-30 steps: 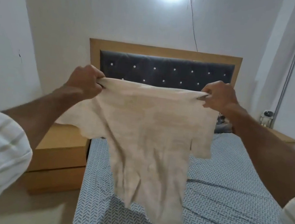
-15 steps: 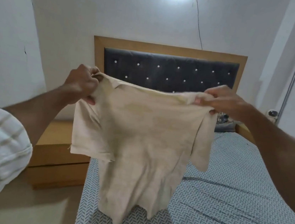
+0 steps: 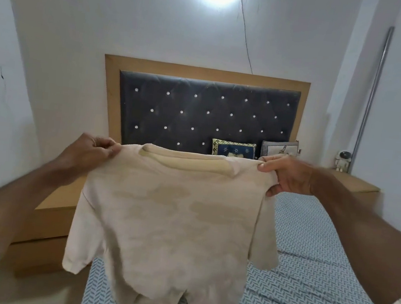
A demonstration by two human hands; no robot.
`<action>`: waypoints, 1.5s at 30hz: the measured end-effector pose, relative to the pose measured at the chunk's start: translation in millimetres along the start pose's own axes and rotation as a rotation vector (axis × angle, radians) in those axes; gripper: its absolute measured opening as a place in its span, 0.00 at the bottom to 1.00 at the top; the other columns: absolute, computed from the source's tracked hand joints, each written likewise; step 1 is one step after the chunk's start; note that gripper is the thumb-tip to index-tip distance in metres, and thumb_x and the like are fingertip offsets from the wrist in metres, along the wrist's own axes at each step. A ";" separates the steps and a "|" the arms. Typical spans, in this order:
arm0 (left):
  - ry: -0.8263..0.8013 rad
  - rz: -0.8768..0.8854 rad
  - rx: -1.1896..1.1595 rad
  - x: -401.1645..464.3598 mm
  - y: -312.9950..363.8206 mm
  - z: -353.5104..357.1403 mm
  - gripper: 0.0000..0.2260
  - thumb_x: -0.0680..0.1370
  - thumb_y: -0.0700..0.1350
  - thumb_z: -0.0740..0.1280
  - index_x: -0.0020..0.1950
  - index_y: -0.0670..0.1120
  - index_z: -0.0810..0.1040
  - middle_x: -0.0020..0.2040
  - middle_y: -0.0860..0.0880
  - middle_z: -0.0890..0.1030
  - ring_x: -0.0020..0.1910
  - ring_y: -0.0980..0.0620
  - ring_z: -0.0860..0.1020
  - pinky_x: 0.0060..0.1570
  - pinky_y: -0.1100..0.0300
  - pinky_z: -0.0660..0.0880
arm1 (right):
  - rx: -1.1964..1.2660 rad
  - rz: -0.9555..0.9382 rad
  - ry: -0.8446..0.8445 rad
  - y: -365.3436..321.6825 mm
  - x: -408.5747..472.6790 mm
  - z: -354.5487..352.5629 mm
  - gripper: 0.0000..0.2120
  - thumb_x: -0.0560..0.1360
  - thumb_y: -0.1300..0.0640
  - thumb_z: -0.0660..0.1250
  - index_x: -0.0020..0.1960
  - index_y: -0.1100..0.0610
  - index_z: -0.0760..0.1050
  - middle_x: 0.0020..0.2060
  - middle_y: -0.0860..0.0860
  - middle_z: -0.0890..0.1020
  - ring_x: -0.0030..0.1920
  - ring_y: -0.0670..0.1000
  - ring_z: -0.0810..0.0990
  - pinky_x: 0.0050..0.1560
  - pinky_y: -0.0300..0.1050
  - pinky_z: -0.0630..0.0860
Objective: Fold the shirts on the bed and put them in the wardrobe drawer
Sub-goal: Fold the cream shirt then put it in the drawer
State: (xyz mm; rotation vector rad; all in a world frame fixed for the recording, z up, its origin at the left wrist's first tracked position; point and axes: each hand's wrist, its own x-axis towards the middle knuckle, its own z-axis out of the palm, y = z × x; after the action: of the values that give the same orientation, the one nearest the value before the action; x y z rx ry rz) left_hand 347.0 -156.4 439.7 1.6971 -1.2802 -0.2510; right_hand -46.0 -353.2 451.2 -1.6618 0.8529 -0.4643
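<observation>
The left hand [image 3: 90,152] and the right hand [image 3: 286,176] each pinched a shoulder of the cream shirt [image 3: 169,213] with curled fingers. The shirt hung over the near end of the bed [image 3: 317,280], its hem bunched on the sheet. If laid down like that, it could wrinkle and the fold might turn out crooked.

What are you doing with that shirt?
A person is holding a cream shirt up in the air over the bed. The left hand pinches one shoulder and the right hand pinches the other, so the shirt hangs open and straight. Its bottom edge touches the bed. It is not folded yet. Two small pillows lean against the headboard.
</observation>
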 end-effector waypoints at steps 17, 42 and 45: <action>0.094 -0.059 -0.075 -8.6 -4.3 17.5 0.09 0.83 0.42 0.63 0.46 0.42 0.79 0.45 0.41 0.77 0.43 0.44 0.75 0.39 0.49 0.79 | -0.276 0.146 0.005 6.9 -0.5 11.8 0.16 0.73 0.60 0.75 0.59 0.62 0.80 0.48 0.55 0.80 0.47 0.53 0.77 0.39 0.45 0.76; 0.054 -0.265 0.162 -73.9 -32.1 40.4 0.14 0.80 0.35 0.56 0.52 0.48 0.79 0.46 0.45 0.80 0.37 0.42 0.81 0.23 0.58 0.79 | -1.084 -0.331 0.558 88.2 -44.0 54.2 0.11 0.82 0.53 0.64 0.50 0.57 0.82 0.40 0.55 0.83 0.35 0.52 0.76 0.35 0.41 0.68; -0.139 -0.533 -0.017 -102.9 -74.4 67.2 0.13 0.83 0.40 0.56 0.57 0.44 0.81 0.52 0.44 0.81 0.46 0.42 0.82 0.33 0.51 0.83 | -0.712 0.102 0.163 131.2 -59.1 77.2 0.09 0.82 0.58 0.63 0.50 0.56 0.82 0.41 0.56 0.84 0.36 0.56 0.84 0.29 0.45 0.78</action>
State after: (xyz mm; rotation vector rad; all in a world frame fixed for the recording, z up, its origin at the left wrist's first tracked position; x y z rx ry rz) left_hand 306.4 -109.5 310.1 2.0108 -0.8936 -0.7002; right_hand -69.0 -268.7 313.3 -2.2287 1.3195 -0.2327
